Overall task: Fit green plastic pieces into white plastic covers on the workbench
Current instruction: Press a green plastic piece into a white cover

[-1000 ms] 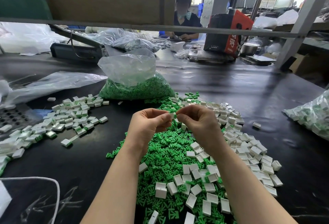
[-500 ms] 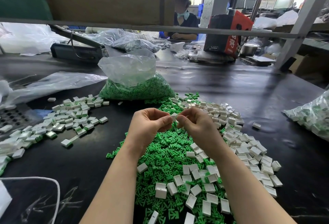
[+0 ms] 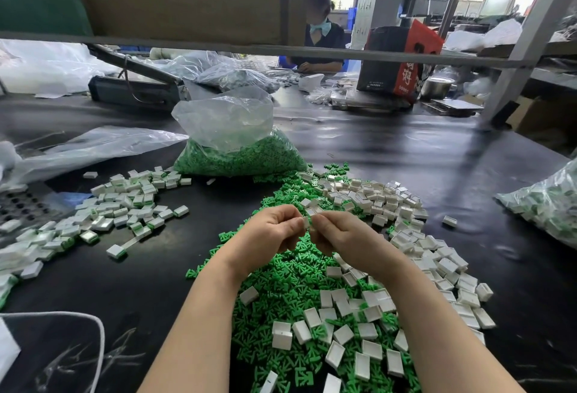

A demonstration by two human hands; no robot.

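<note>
A small white cover [image 3: 307,222] is pinched between the fingertips of the left hand [image 3: 271,230] and the right hand [image 3: 340,235], which are brought together above the middle of the workbench [image 3: 390,149]. A trace of green shows at the pinch, so a green piece is judged to be going into the cover, though how far it is seated cannot be told. The work is held up close to the eye, presumably so that the small parts can be lined up. Directly beneath the hands a heap of loose green pieces [image 3: 281,270] is spread, mixed with empty covers [image 3: 406,220] toward the right, so both parts are kept within easy reach. Finished units [image 3: 125,205], white with green showing, are gathered well apart toward the left edge, apparently to keep done work separate from stock. Behind the heap, a clear bag [image 3: 237,142] of more green pieces stands open as a reserve. A second bag [image 3: 549,202] of parts lies at the right edge.
</note>
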